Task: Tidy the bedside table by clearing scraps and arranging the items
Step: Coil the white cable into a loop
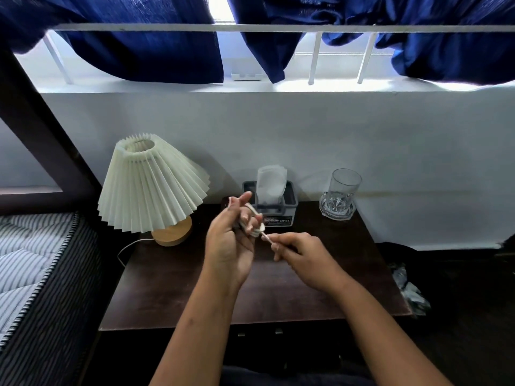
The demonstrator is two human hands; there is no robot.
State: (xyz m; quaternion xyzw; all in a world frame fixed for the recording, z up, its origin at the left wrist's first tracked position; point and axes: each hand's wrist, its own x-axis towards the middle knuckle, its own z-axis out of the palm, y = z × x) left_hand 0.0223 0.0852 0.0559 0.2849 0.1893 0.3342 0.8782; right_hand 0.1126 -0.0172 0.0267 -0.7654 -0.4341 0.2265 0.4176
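Holding a coiled white cable [252,222] up over the middle of the dark wooden bedside table [172,285], both hands are busy with it. The left hand [232,243] is raised palm-in with the fingers curled, and the loops of cable sit wrapped around those fingers, so it's clamped on the bundle. The right hand [302,256] is lower and just to the right, fingers pinched closed on the loose end of the same cable, which runs as a short straight bit between the two hands. Can't really make out what kind of plug is on the end, too small and blurry.

On the table itself: a lamp [152,185] with a pleated cream shade and a round wooden base stands at the back left corner, shade tilted a bit, and its thin white cord [131,245] trails off the left edge. Behind the hands, against the wall, there's a grey tissue box [289,203] with a tissue poking straight up out of the top. At the back right corner an empty clear glass [344,188] stands upright on a cut-glass coaster [327,211].

The front half of the tabletop is bare wood. Off the right edge, down on the dark floor, there's some crumpled grey stuff [409,291], hard to tell what. A striped mattress [30,268] sits to the left, and blue curtains [139,48] hang over the white window bars above.
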